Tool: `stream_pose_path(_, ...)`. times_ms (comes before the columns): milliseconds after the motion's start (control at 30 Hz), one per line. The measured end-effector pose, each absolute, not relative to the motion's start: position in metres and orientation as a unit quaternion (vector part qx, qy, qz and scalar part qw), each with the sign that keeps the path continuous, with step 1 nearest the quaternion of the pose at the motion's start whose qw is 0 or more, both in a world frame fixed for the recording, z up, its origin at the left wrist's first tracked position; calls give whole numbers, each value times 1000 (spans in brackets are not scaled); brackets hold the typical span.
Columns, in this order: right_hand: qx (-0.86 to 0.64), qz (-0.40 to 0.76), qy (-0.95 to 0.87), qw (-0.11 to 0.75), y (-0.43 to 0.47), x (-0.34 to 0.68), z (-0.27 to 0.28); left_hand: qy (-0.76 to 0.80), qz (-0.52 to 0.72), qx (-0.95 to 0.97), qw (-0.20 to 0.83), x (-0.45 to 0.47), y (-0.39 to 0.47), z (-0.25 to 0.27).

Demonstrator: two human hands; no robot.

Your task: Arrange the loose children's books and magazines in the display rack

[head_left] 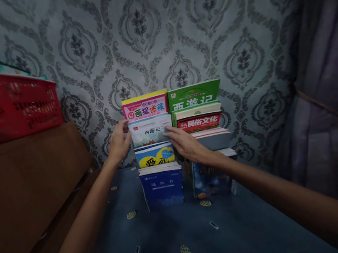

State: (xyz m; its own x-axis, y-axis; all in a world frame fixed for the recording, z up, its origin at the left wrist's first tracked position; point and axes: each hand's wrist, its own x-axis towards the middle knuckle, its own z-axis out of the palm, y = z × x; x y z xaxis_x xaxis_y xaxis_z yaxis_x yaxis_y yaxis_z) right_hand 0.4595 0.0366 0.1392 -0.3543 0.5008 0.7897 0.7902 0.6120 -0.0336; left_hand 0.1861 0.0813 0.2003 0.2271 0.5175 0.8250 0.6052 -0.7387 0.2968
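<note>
A white book (149, 130) with black Chinese characters on its cover stands in the left column of books. My left hand (120, 141) is at its upper left edge, with the fingers curled round the side. At its right edge, my right hand (188, 144) lays its fingertips on the cover. Behind it rises a pink and yellow book (145, 107). In front are a blue and yellow book (155, 155) and, lowest, a dark blue book (162, 188). The right column holds a green book (196, 93), a red book (199, 122) and a dark blue illustrated book (212, 179), partly behind my right forearm.
To the left, a red plastic basket (11, 102) rests on a brown box-like piece (36, 187). Dark blue patterned cloth (160, 245) lies under the books. Patterned wallpaper (140, 34) is behind, and a tied curtain (317, 110) hangs at right.
</note>
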Motion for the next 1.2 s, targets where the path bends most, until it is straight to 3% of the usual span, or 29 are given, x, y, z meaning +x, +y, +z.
stream_pose_path(167,-411,-181,-806,385,33,457,141,-383,-532,-754,-42,189,89,192)
stream_pose_path(600,-393,-198,-820,366,25,448,130,-392,-501,-769,-67,177,82,165)
stream_pose_path(733,-399,-200,-819,362,20,446,127,-393,-508,-757,-118,174,70,154)
stream_pose_path(1200,-393,-198,-800,408,-1,446,120,-387,-534,-732,-173,177,45,129)
